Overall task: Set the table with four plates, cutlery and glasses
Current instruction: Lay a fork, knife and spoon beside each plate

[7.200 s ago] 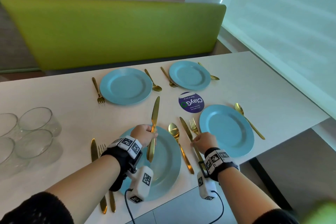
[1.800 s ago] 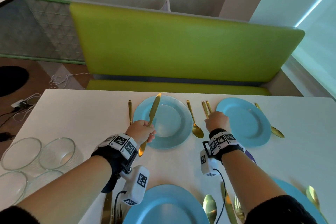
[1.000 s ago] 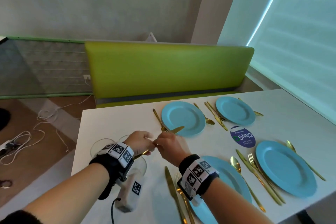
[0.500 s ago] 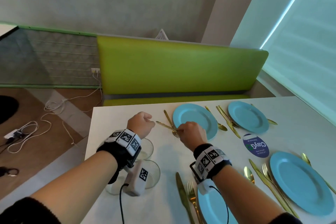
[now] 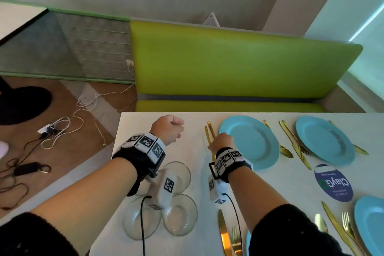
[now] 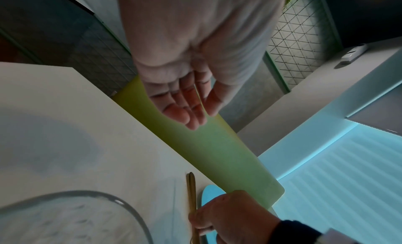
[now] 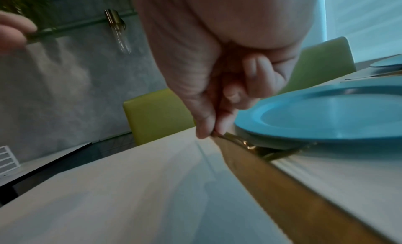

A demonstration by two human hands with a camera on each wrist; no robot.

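The right hand (image 5: 221,141) pinches the gold knife (image 7: 272,175), lying near-to-far just left of the far-left plate (image 5: 249,141); the left hand (image 5: 168,129) hovers empty, fingers loosely curled.

Sky-blue plates (image 5: 249,141) and gold cutlery (image 5: 209,133) on a white table (image 5: 291,183), before a lime-green bench (image 5: 239,64). Clear glasses (image 5: 178,216) sit near black wristbands (image 5: 145,147) bearing black-and-white square markers; a round purple sticker (image 5: 333,183) carries white and green lettering.
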